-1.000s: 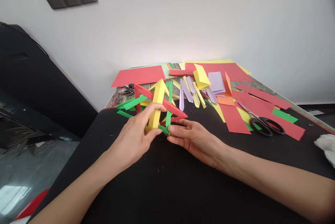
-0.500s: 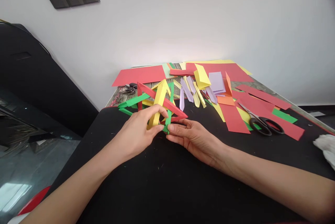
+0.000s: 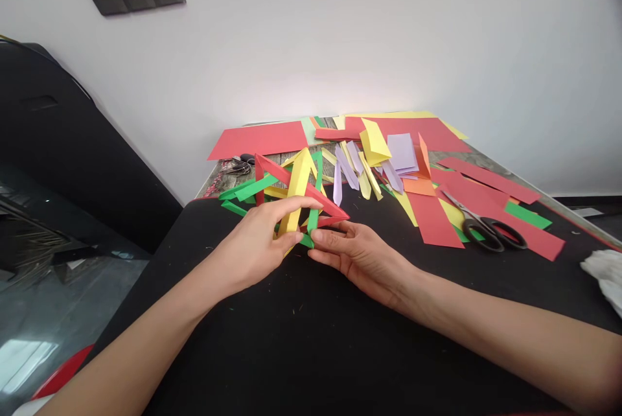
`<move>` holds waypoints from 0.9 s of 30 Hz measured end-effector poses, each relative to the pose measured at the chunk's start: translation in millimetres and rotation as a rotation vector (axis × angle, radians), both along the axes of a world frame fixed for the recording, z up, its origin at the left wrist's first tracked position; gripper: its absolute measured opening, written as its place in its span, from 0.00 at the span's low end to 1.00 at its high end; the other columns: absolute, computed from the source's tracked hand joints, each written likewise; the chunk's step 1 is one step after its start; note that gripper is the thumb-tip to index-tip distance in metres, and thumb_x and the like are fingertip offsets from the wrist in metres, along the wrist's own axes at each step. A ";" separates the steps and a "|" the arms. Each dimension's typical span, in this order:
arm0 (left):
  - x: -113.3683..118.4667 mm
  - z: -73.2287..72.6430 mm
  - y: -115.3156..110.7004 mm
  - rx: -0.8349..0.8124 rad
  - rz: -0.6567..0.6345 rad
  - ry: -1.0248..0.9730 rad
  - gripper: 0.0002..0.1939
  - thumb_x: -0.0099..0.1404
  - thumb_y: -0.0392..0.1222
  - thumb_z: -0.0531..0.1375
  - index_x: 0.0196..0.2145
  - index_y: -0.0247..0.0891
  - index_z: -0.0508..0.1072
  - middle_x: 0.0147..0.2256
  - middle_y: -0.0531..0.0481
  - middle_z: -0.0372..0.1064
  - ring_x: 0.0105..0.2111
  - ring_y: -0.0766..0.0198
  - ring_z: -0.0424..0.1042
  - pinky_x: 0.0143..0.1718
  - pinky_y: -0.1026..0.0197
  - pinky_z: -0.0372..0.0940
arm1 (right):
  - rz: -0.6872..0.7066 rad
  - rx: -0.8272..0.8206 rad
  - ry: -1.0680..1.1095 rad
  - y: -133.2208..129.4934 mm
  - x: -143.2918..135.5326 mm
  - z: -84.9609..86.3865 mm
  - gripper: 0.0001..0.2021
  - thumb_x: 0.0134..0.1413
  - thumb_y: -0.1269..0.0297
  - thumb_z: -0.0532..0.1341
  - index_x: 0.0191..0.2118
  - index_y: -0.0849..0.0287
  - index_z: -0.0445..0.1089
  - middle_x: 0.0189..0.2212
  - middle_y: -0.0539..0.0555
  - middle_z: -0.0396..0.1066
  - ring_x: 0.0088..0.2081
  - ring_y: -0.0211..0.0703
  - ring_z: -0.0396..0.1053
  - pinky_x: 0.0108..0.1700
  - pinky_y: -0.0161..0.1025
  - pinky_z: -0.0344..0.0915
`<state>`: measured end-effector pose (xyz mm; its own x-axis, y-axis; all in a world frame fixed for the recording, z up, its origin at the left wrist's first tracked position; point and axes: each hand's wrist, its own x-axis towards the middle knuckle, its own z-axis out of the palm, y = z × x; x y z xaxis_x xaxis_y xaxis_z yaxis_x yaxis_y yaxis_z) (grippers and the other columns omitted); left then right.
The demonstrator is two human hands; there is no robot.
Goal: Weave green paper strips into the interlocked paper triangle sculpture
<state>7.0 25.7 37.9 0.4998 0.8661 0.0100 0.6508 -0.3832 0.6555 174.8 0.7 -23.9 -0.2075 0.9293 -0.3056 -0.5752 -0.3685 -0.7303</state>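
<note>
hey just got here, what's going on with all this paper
A person is handling an open frame of folded red, yellow and green paper with both hands. The left hand grips it around a yellow part, while the right hand pinches a green corner low down. Scissors lie off to the right on coloured paper, and purple strips lie behind the hands.

Soft light brightened the wall (image 3: 330,59) beyond the far edge of the desk (image 3: 291,351); glare whitened the floor (image 3: 24,364) past its left edge.
</note>
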 end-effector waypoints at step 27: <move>5.5 5.1 -0.2 -0.038 0.028 0.045 0.08 0.56 0.36 0.55 0.25 0.38 0.74 0.25 0.52 0.69 0.21 0.69 0.61 0.21 0.66 0.56 | -0.045 0.042 -0.125 -5.3 -7.0 5.0 0.19 0.34 0.68 0.76 0.35 0.63 0.72 0.33 0.53 0.74 0.37 0.41 0.74 0.40 0.36 0.75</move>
